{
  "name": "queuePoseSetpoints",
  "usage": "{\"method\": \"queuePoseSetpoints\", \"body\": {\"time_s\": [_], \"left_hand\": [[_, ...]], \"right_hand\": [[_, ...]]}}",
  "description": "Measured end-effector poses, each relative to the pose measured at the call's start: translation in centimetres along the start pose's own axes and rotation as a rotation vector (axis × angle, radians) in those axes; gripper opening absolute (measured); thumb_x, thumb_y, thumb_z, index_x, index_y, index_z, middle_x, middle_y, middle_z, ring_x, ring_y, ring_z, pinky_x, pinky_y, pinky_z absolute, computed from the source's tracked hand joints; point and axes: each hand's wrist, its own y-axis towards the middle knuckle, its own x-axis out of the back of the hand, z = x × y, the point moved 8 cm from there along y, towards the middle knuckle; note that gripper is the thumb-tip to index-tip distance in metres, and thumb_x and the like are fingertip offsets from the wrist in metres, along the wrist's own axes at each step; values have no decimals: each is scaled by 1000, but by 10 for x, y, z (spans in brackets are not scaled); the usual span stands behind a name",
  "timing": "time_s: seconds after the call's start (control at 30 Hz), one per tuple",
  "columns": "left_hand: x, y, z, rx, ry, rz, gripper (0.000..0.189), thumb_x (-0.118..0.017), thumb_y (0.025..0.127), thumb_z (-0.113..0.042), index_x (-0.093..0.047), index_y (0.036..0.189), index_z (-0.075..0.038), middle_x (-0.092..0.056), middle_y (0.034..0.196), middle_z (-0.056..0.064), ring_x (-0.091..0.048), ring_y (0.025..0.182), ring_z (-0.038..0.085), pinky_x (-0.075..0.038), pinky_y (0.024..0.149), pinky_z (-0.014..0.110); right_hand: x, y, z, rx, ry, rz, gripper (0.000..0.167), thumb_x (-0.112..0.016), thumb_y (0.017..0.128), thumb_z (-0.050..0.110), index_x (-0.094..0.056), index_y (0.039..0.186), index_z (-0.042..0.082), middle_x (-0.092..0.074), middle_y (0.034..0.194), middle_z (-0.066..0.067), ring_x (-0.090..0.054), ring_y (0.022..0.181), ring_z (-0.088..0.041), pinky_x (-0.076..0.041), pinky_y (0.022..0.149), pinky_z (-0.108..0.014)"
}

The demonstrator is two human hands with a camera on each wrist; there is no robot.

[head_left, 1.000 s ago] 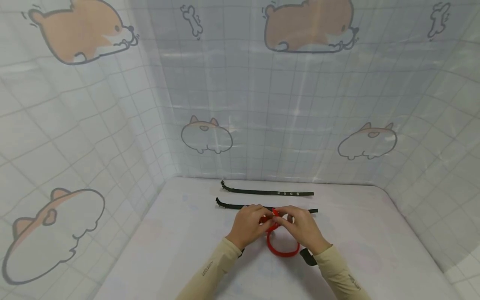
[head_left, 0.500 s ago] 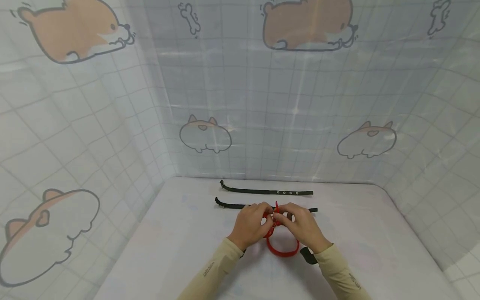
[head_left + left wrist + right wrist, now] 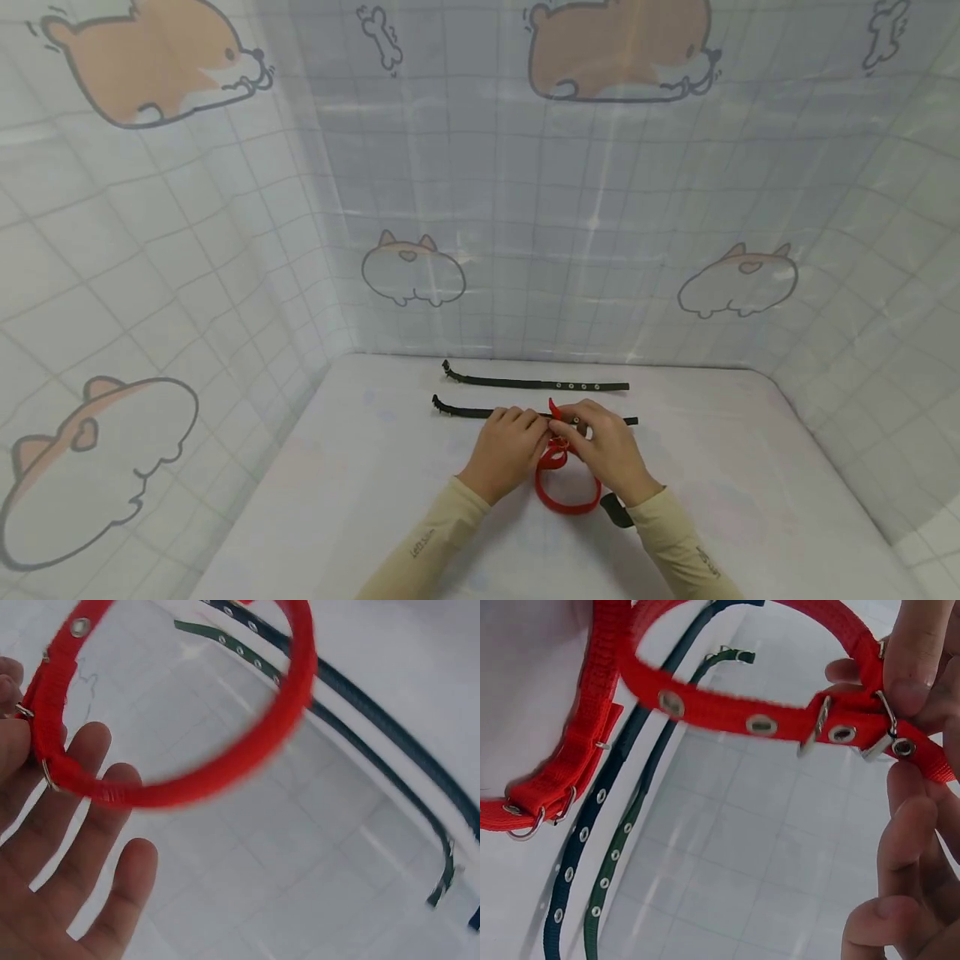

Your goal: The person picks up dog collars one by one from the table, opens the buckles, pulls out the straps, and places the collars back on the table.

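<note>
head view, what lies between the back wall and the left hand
The far dark strap and near dark strap, partly hidden, lie on the table, as the head view shows.

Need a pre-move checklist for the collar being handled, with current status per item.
1. Held red collar gripped: ok, left hand and right hand both pinch it.
2. Free tip exposed: ok, sticks up beside the right fingertips.
3. Buckle fastened: cannot tell, whether its pin sits in an eyelet isn't clear.
4. Second red collar clear of the held one: cannot tell, they overlap in the head view.
5. Farther dark strap and nearer dark strap apart: ok, visible gap between them.
6. Nearer dark strap unobstructed in head view: not ok, hands hide part of it.
</note>
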Motion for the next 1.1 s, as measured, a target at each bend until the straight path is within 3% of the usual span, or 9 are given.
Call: {"method": "queuePoseSetpoints", "body": {"time_s": [0.3, 0.53, 0.67, 0.83, 0.97, 1.1], "left_hand": [[-2, 3, -9, -53, 83, 31, 33, -71, 92, -50, -78, 105, -21, -74, 98, -4, -65, 91, 15, -54, 81, 33], [-2, 2, -12, -90, 90, -17, 31, -75, 90, -47, -78, 108, -22, -76, 98, -5, -67, 86, 15, -53, 75, 31], [-1, 0, -7, -77, 68, -36, 27, -78, 89, -41, -78, 108, -21, -76, 101, -5, -67, 88, 16, -53, 74, 31], [0, -2, 3, -50, 65, -22, 22, -69, 97, -39, -77, 109, -21, -75, 103, -5, -68, 92, 16, -53, 75, 32], [5, -3, 14, 14, 31, -27, 24, -62, 101, -40, -76, 107, -21, -75, 98, -6, -68, 87, 15, -52, 74, 32], [12, -5, 25, 80, -29, -78, 24, -61, 101, -40, -74, 103, -20, -74, 93, -5, -67, 82, 17, -51, 71, 33]], "right_hand": [[3, 0, 2, -28, -17, -21, 24, -82, 86, 32, -77, 106, 19, -62, 89, 15, -52, 70, -4, -45, 54, -22], [2, -4, 5, -40, 6, 24, 26, -79, 89, 36, -76, 111, 21, -62, 93, 14, -56, 79, -9, -46, 60, -25], [2, -8, 3, -46, 27, 40, 27, -77, 92, 34, -74, 116, 24, -64, 103, 14, -56, 92, -8, -49, 68, -30], [3, -11, -1, -25, 51, 35, 30, -78, 92, 26, -72, 121, 21, -65, 111, 10, -58, 100, -12, -50, 73, -34], [3, -14, -6, -44, 61, 49, 41, -80, 90, 28, -68, 127, 16, -66, 112, 7, -60, 101, -16, -51, 75, -33], [3, -14, -8, -86, 60, 65, 47, -80, 90, 33, -66, 130, 14, -66, 111, 7, -60, 99, -13, -52, 78, -34]]}}
